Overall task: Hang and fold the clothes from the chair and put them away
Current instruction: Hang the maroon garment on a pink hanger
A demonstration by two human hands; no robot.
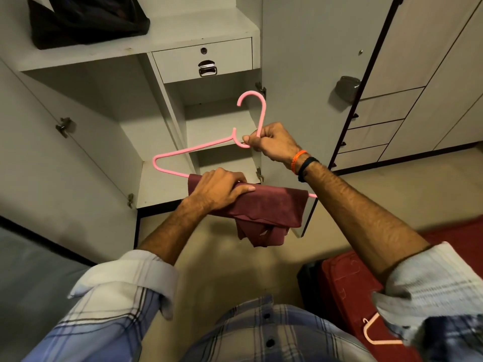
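- The person stood before an open pale wardrobe [146, 131] with bare shelves, a small locked drawer [202, 60] under its upper shelf and a dark bag [86, 19] lying on that shelf's left end.
- The right hand [271, 145] was closed tight round the neck of the pink hanger [193, 147], just below the hook, holding it up in front of the shelves.
- The left hand [222, 186] lay flat and clamped over the maroon garment [264, 212], pressing it onto the hanger's lower bar.
- The garment sat folded over that bar, from near the middle to close by the right-hand corner; the left corner of the hanger stayed bare, and a bunch of cloth drooped below the fold.
- So it hung well below the right-hand grip and directly under the left.
- By my judgement this piece was draped but not yet on a rail; no rail showed in view.
- A second hanger [373, 333] lay on the red surface [347, 283] at lower right, which suggested more pieces were left. The chair itself was not seen.
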